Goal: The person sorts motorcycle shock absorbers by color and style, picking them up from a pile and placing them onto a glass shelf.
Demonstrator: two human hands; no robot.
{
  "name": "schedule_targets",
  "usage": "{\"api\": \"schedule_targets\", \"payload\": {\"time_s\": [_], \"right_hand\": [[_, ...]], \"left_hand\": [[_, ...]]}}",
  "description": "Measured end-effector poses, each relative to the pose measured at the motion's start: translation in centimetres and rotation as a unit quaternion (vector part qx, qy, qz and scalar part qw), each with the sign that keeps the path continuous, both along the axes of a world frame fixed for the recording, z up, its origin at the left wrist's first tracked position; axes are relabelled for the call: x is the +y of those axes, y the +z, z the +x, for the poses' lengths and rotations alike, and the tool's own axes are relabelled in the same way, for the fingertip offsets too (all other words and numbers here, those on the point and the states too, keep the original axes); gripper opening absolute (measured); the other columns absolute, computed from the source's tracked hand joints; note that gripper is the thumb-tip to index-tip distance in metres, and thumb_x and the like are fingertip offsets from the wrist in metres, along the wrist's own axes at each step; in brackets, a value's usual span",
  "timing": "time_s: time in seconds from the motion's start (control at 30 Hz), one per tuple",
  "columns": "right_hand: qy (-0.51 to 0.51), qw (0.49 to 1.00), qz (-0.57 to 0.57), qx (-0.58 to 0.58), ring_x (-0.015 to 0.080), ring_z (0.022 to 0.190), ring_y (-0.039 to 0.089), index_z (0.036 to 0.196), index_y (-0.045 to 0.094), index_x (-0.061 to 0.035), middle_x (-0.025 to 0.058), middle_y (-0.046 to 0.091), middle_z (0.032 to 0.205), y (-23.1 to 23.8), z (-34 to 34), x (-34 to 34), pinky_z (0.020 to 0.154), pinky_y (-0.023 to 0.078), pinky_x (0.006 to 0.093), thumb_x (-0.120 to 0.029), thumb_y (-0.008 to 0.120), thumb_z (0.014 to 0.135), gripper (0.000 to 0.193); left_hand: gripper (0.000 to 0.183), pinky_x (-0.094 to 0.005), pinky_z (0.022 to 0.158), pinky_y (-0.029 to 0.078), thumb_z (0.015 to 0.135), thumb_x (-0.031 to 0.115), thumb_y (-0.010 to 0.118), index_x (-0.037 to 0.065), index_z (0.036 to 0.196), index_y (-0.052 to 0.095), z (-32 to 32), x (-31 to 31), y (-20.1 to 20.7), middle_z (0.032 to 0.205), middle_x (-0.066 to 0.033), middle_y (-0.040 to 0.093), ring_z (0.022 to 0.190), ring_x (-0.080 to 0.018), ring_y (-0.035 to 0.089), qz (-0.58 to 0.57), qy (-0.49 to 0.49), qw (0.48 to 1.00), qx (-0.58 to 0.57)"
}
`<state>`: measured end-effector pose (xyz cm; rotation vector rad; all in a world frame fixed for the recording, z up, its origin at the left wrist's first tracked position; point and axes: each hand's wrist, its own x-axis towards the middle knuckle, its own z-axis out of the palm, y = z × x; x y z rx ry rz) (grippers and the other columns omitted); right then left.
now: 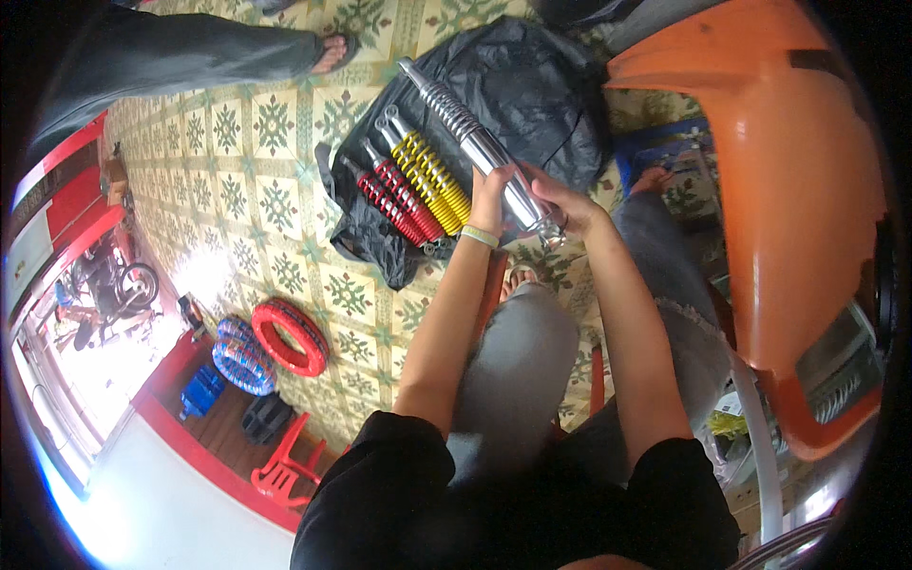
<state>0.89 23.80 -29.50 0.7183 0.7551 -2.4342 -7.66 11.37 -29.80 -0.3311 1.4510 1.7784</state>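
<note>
A chrome shock absorber with a silver coil spring is held at a slant in both my hands, its spring end pointing away to the far left. My left hand is wrapped around the smooth chrome body from the left. On the other side, my right hand grips the same body close to its near end. Below it, two yellow-spring shock absorbers and two red-spring shock absorbers lie side by side on a crumpled black plastic bag spread over the floor.
An orange plastic chair stands close on my right. To the left are a red-wrapped tyre, blue-wrapped tyres, a blue water jug and a red chair. Another person's leg extends across the patterned tile floor.
</note>
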Motion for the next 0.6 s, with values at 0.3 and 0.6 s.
{"api": "schedule_targets", "payload": {"time_s": [0.3,0.6], "right_hand": [[-0.149,0.941,0.271,0.139,0.0260,0.126,0.028,0.137,0.015,0.0012,0.0176,0.027,0.135,20.1,3.3,0.6,0.102,0.023,0.0323,-0.032,0.073,0.055,0.106],[-0.234,0.866,0.427,0.118,0.0265,0.127,0.026,0.138,0.010,-0.0017,0.0173,0.025,0.137,31.6,24.8,-13.2,0.104,0.020,0.0361,-0.034,0.079,0.057,0.111]], "left_hand": [[0.070,-0.0293,0.091,0.036,0.069,0.017,0.062,0.001,0.129,0.030,1.1,2.8,18.2,0.114,-0.0068,0.046,0.106,-0.0165,0.044,0.150,-0.171,0.967,0.112],[0.079,-0.0344,0.093,0.037,0.064,0.032,0.070,-0.001,0.126,0.033,19.1,-8.3,30.8,0.115,-0.0101,0.047,0.108,-0.0217,0.047,0.194,-0.334,0.922,-0.010]]}}
